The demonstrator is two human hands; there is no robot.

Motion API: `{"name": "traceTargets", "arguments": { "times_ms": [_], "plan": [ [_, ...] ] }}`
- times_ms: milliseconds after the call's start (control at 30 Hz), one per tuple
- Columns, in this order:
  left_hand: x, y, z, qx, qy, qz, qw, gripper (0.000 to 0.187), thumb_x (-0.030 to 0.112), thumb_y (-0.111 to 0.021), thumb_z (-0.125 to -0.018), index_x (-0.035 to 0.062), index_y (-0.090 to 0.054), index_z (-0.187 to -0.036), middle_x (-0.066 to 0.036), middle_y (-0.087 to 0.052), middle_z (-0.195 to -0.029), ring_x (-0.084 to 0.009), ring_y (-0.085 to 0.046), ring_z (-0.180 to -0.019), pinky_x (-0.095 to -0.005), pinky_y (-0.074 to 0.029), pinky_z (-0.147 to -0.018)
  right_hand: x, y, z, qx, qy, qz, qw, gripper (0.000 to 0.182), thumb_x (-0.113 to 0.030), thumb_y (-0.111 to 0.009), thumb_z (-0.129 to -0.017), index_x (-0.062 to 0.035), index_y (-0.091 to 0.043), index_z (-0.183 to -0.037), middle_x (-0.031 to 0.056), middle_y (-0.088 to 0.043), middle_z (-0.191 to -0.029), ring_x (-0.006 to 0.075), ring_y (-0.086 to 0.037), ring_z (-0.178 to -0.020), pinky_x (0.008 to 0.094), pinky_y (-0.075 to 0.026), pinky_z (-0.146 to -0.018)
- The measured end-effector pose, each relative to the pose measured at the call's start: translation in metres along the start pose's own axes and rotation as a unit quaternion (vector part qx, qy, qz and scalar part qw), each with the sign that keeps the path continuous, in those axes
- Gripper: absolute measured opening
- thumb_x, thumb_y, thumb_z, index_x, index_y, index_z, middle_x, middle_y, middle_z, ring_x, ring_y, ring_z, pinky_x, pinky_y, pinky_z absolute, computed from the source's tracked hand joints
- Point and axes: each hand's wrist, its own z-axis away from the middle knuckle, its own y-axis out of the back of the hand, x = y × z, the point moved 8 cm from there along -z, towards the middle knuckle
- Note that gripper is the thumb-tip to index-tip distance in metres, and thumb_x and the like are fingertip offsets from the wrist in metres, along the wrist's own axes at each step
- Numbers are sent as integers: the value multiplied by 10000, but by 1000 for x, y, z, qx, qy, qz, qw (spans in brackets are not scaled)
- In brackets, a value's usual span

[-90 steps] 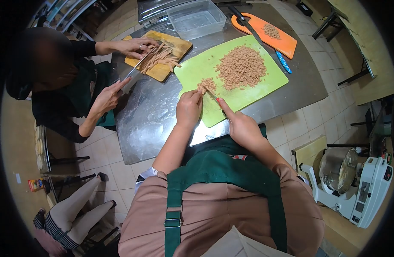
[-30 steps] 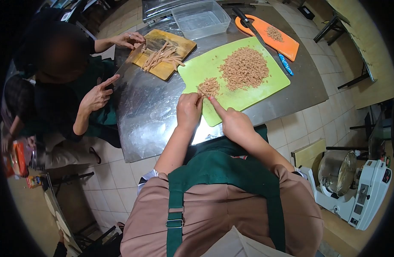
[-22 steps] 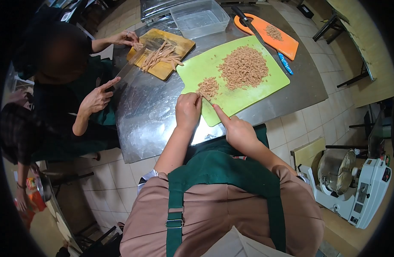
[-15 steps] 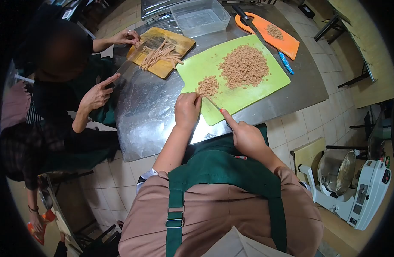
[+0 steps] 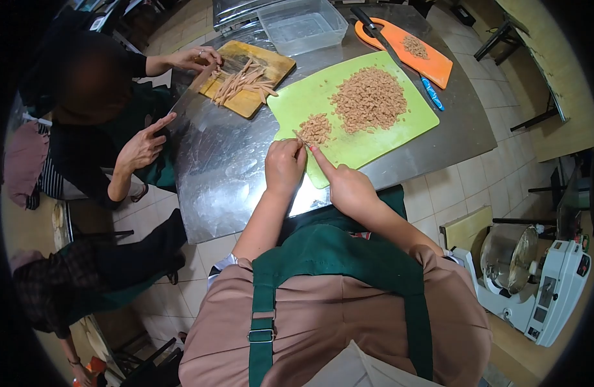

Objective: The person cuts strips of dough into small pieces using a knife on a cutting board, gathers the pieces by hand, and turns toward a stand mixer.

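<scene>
A green cutting board (image 5: 400, 132) lies before me on the metal table, bearing a large heap of small light-brown pieces (image 5: 369, 100) and a smaller heap (image 5: 316, 129). At the board's left edge my left hand (image 5: 285, 164) has its fingers pressed together beside the smaller heap; what they hold is hidden. My right hand (image 5: 350, 187) is closed round a knife, its index finger stretched along the blade (image 5: 304, 138). The knife's handle is hidden in my palm, and its tip reaches the small heap next to my left fingers.
On the left a co-worker cuts strips (image 5: 242, 82) on a wooden board (image 5: 276, 62) with a knife. An orange board (image 5: 439, 68) with a black-handled knife (image 5: 377, 35) and a clear plastic container (image 5: 303, 26) stand farther back. Another person is at lower left.
My right hand has moved left and up, with the knife tip now at the small heap. My left hand has hardly moved. The person at lower left has shifted downwards.
</scene>
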Motion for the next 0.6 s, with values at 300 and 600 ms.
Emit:
{"name": "traceTargets", "arguments": {
  "times_ms": [300, 600],
  "plan": [
    [-3, 7, 0, 13, 21, 6, 1000, 60, 59, -664, -726, 8, -667, -758, -119, -634, -786, -288, -578, -745, -364, -474, -690, 16, 4, 47, -37, -43, -32, 998, 723, -13, -483, -774, -208, -259, -1433, 177, -546, -643, 346, -569, -568, 443, -467, -550],
    [-7, 7, 3, 7, 46, 5, 999, 64, 57, -663, -716, 15, -677, -761, -111, -621, -758, -284, -582, -736, -369, -473, -684, 8, 17, 26, -36, -38, -33, 998, 757, -17, -492, -758, -217, -233, -1440, 196, -580, -724, 351, -596, -611, 438, -490, -607]
  ]
}}
